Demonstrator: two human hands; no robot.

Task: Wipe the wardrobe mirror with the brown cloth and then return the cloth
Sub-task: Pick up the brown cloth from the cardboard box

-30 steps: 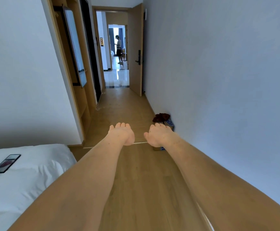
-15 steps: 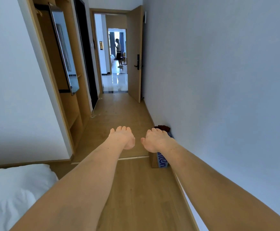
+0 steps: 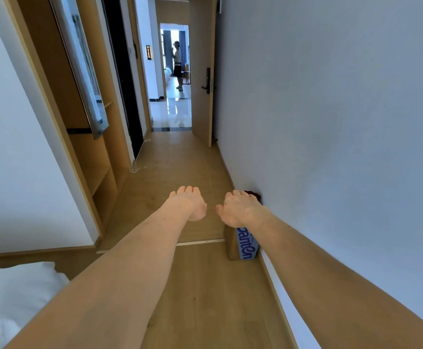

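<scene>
Nothing of the task was judged done.

Hands: both arms were held out forward over the floor. Left hand was palm down, fingers relaxed, nothing held. Right hand was likewise loose and empty, in line with the cardboard box that stood on the floor against the right wall.

Brown cloth: only a small dark reddish-brown edge was seen past the right hand's knuckles, on top of the box and close against the wall. Most of it was hidden by that hand. Whether the fingers touched it could not be told.

Wardrobe mirror: it was fixed at the open wardrobe on the left side, seen nearly edge-on, well apart from both hands and across the passage from the cloth. The state of the glass could not be read at that angle.

Left to do, as judged: cloth to be picked up, carried across, the glass wiped, cloth put back on the box.

Surroundings: white bedding was noted at lower left. Wooden floor ran to an open door. A person stood far off in the room beyond.

Hindrances, as judged: the cloth lay low and tight to the wall, so a downward reach was called for. The mirror panel appeared to stand out from the wardrobe at an angle and might give under wiping pressure.
</scene>
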